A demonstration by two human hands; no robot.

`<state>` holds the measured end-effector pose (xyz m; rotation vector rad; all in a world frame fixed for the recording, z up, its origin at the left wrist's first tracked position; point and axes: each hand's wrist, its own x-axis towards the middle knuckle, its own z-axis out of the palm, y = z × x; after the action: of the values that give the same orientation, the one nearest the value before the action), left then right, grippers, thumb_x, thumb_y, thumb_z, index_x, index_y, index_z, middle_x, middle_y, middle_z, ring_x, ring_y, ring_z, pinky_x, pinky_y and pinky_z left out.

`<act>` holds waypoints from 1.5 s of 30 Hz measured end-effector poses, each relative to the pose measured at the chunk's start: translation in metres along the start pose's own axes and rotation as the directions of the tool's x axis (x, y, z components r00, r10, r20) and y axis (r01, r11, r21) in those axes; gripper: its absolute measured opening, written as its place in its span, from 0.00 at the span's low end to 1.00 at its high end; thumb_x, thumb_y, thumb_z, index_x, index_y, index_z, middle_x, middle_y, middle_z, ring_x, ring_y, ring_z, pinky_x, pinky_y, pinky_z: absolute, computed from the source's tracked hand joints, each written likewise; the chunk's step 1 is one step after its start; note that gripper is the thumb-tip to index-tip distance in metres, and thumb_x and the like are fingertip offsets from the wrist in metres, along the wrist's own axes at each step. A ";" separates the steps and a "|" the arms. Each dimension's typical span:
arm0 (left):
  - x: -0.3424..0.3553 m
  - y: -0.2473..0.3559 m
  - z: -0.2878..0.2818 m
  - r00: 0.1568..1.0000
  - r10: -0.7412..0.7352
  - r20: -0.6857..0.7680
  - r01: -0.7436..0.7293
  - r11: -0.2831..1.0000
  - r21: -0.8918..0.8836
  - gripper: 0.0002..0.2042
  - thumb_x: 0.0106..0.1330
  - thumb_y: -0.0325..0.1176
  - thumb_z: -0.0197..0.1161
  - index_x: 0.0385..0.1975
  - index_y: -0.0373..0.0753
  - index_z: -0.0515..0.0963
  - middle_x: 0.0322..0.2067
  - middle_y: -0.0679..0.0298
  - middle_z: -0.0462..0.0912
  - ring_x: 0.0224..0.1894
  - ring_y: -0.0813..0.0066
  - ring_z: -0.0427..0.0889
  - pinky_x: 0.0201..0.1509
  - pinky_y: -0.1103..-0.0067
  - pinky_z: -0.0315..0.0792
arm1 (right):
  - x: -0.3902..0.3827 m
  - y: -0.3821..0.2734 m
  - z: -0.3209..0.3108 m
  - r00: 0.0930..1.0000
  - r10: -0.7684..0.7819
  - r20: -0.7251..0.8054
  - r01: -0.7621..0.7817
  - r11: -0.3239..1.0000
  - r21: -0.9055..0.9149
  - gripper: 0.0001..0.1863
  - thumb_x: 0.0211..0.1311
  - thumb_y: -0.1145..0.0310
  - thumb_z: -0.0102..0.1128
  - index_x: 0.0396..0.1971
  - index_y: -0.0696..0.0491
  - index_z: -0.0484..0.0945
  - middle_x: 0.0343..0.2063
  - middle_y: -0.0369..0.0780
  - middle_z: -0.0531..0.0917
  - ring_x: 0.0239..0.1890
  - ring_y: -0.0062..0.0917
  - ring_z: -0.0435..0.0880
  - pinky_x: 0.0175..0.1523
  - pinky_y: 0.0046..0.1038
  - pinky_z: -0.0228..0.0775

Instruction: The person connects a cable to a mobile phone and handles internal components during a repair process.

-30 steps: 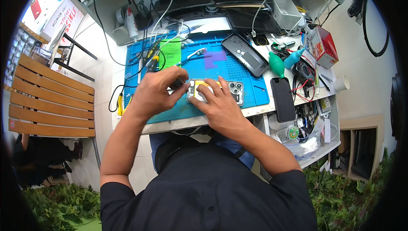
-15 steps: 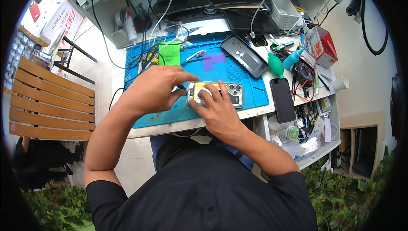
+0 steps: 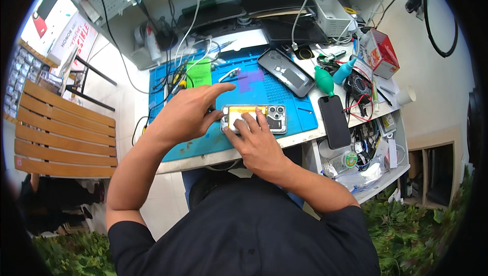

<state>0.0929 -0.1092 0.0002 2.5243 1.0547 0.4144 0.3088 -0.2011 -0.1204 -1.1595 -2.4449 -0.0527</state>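
An opened phone [image 3: 275, 123] lies on the blue repair mat [image 3: 198, 146], its yellow strip, white panel and inner parts showing, its camera lenses at the right end. Across it spreads my right hand [image 3: 262, 149], fingertips pressed on the top and thumb at the near left edge, holding it down. My left hand [image 3: 185, 108] hovers at the phone's left end with the index finger stretched out. Its thumb and other fingers close around something small and dark that I cannot make out. A dark phone shell [image 3: 287, 73] rests on the mat beyond the phone.
Right of the mat are a black phone [image 3: 335, 122], a green air blower [image 3: 324, 80], a blue bottle [image 3: 344, 71] and a multimeter [image 3: 359, 84]. A cluttered open drawer [image 3: 356, 174] sits below. Cables and tools lie by a green card [image 3: 199, 72] at left.
My left hand has shifted slightly away from the phone's end. My right hand stays on the phone. The whole view has tilted a little.
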 end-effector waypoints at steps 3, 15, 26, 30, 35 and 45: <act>-0.008 -0.001 0.007 0.976 -0.203 -0.074 0.174 0.941 -0.290 0.38 0.69 0.23 0.79 0.80 0.44 0.71 0.39 0.60 0.90 0.39 0.70 0.91 0.48 0.73 0.85 | -0.001 0.002 0.001 1.000 -0.007 -0.008 0.007 0.999 0.031 0.29 0.69 0.68 0.63 0.69 0.60 0.83 0.59 0.51 0.82 0.69 0.49 0.79 0.84 0.63 0.56; 0.049 -0.042 0.079 0.855 -0.202 -0.478 0.096 0.967 -0.236 0.45 0.78 0.22 0.69 0.90 0.44 0.49 0.43 0.58 0.89 0.44 0.70 0.92 0.53 0.73 0.85 | -0.004 0.005 0.002 1.000 -0.012 -0.026 0.014 0.998 0.054 0.27 0.70 0.68 0.62 0.68 0.59 0.84 0.60 0.49 0.82 0.68 0.47 0.79 0.84 0.63 0.56; 0.070 -0.040 0.090 0.857 -0.203 -0.474 0.016 0.929 -0.369 0.47 0.78 0.20 0.70 0.90 0.46 0.49 0.42 0.61 0.89 0.43 0.76 0.90 0.53 0.76 0.85 | -0.003 0.006 0.002 1.000 0.007 -0.009 -0.006 0.997 0.072 0.32 0.65 0.74 0.65 0.71 0.56 0.82 0.61 0.48 0.81 0.69 0.45 0.77 0.83 0.60 0.58; 0.071 -0.041 0.093 0.867 -0.207 -0.453 0.020 0.923 -0.385 0.47 0.78 0.20 0.71 0.91 0.46 0.49 0.41 0.61 0.89 0.43 0.76 0.90 0.53 0.76 0.85 | -0.003 0.006 0.002 1.000 -0.001 -0.011 0.001 0.998 0.056 0.30 0.67 0.72 0.64 0.70 0.57 0.83 0.61 0.48 0.81 0.69 0.45 0.78 0.82 0.59 0.59; 0.068 -0.040 0.092 0.858 -0.201 -0.472 0.024 0.934 -0.355 0.46 0.78 0.23 0.71 0.90 0.45 0.49 0.41 0.61 0.88 0.41 0.76 0.90 0.51 0.76 0.85 | -0.004 0.007 0.004 1.000 -0.006 -0.029 0.007 0.998 0.062 0.27 0.71 0.68 0.61 0.69 0.58 0.83 0.62 0.49 0.82 0.69 0.46 0.79 0.82 0.59 0.61; 0.021 -0.042 0.080 0.804 -0.437 -0.404 0.074 0.747 -0.661 0.40 0.79 0.27 0.73 0.85 0.38 0.56 0.40 0.60 0.88 0.29 0.76 0.89 0.29 0.80 0.85 | -0.006 0.005 0.001 0.999 0.011 -0.031 -0.007 0.992 0.129 0.31 0.62 0.74 0.65 0.69 0.55 0.82 0.62 0.49 0.82 0.71 0.47 0.78 0.82 0.58 0.61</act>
<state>0.1129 -0.0846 -0.0868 1.6489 1.1939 1.2198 0.3156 -0.2021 -0.1249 -1.1050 -2.3775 0.0874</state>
